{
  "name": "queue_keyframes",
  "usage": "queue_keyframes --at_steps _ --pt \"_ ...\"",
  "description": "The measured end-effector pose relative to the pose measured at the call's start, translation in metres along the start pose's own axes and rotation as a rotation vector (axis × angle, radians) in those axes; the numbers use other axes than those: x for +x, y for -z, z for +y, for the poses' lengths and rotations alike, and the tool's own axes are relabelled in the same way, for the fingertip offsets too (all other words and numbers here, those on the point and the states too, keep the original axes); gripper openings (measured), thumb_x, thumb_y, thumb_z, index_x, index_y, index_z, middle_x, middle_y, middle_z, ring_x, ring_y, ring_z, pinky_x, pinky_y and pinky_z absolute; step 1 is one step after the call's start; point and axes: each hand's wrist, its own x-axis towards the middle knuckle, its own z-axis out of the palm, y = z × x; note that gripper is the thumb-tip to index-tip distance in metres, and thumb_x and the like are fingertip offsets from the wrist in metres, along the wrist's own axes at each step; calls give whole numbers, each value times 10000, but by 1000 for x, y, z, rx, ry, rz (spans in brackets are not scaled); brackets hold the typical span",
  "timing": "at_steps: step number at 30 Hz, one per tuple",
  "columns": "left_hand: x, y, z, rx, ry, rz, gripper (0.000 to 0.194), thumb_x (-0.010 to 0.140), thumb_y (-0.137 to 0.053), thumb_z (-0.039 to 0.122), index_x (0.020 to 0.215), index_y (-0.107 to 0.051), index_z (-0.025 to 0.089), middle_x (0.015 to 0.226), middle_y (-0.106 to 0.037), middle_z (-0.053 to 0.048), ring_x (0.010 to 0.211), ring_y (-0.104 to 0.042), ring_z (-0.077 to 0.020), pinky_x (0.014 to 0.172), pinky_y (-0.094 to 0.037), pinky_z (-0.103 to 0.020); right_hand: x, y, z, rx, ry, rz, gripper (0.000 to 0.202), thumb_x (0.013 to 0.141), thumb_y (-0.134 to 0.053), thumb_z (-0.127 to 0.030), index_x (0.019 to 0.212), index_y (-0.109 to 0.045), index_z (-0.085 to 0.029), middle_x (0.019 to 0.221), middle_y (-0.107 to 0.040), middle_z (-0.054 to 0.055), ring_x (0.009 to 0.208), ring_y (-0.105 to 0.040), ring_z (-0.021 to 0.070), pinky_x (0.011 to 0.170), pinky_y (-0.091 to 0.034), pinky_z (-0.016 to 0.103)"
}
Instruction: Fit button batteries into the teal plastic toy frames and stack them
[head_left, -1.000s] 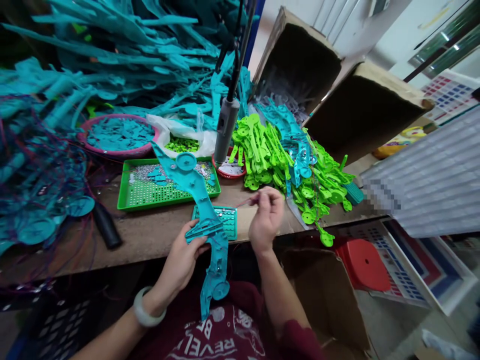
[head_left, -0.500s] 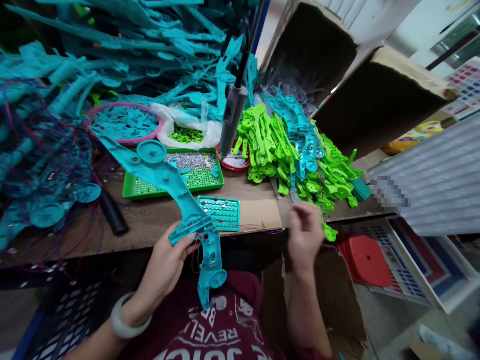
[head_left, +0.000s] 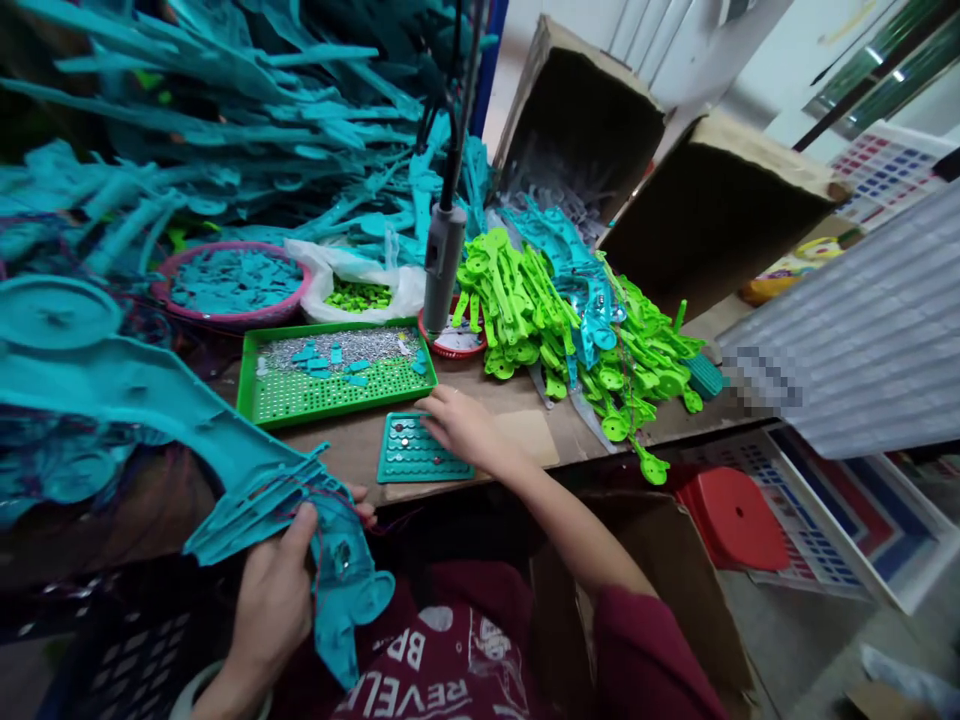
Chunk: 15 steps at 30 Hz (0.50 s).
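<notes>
My left hand [head_left: 274, 590] is wrapped round a large teal plastic toy shell [head_left: 187, 400], gripping it near its ribbed middle. The shell's long arm with a round disc reaches to the left edge, and thin red and blue wires run along its inside. My right hand [head_left: 465, 425] is over the upper right corner of a small teal ridged tray [head_left: 409, 465], fingers stretched out and slightly apart. A few small round pieces [head_left: 405, 441] sit on that tray. Whether the right fingertips touch one is hidden.
Behind the small tray stands a green perforated tray [head_left: 300, 405] with screws and teal bits. A grey electric screwdriver [head_left: 445, 260] hangs above the bench. Lime-green parts [head_left: 517, 300] are heaped to the right. A pink basket [head_left: 232, 320] and a red stool [head_left: 735, 520] flank the area.
My right hand has moved left from beside the green heap to the small teal tray, its fingers stretching out. The teal shell has moved left and nearer with my left hand. The view has shifted.
</notes>
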Motion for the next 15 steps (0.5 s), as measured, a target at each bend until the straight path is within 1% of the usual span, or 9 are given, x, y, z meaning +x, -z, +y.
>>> queue_keyframes --at_steps 2,3,5,7,8,10,12,13,15 --pt "-1 4 -5 -105 92 -1 462 848 -609 612 1044 -710 205 994 -759 -54 902 -702 -224 770 -590 -269 10 -11 -1 -162 52 -85 86 951 -551 -131 946 -622 -179 1003 -601 87 946 -550 205 728 -481 283" --pt "-1 7 -9 -151 111 -22 485 809 -652 624 1046 -707 205 1011 -753 -55 909 -698 -223 777 -588 -262 12 -15 -2 -222 74 -102 110 955 -529 -110 923 -609 -179 993 -595 91 937 -539 212 705 -476 284" --pt "0 13 -15 -183 81 -99 574 667 -782 622 1053 -698 206 1053 -737 -61 919 -695 -246 792 -593 -284 13 -16 -4 -293 102 -103 145 958 -490 -72 922 -590 -170 984 -589 103 930 -522 226 696 -470 298" --pt "1 19 -18 -137 38 -152 632 565 -882 527 1073 -674 215 1074 -722 -63 933 -692 -261 820 -587 -303 13 -14 -5 -292 108 -79 146 969 -464 -68 944 -578 -155 976 -583 106 915 -515 227 727 -466 312" --pt "0 20 -19 -99 39 -165 613 574 -894 475 1080 -660 219 1065 -719 -63 938 -690 -259 827 -582 -303 13 -13 -6 -266 112 -69 135 979 -460 -82 956 -573 -152 970 -579 100 904 -513 220 747 -462 314" --pt "-2 18 -16 -69 88 -169 460 707 -825 431 1073 -632 229 1012 -711 -59 915 -685 -240 804 -576 -302 16 -14 -10 -203 133 -78 105 995 -470 -130 973 -568 -159 959 -571 79 879 -510 202 766 -450 306" --pt "-6 13 -13 -144 135 -187 306 823 -716 443 1030 -611 244 936 -692 -37 829 -671 -210 783 -578 -321 20 -16 -14 -180 156 -116 97 996 -485 -150 955 -570 -173 943 -564 61 854 -505 191 748 -434 295" --pt "-7 11 -12 -202 136 -206 301 833 -699 460 1029 -602 253 917 -680 -25 793 -659 -200 801 -578 -344 23 -18 -17 -191 163 -139 105 990 -491 -136 937 -572 -177 936 -562 58 845 -503 189 734 -426 292" --pt "-7 10 -11 -283 111 -254 422 765 -760 489 1088 -598 273 953 -676 -21 805 -656 -204 882 -562 -392 28 -20 -20 -220 176 -171 137 976 -492 -95 905 -572 -179 928 -563 60 837 -500 190 720 -416 291"
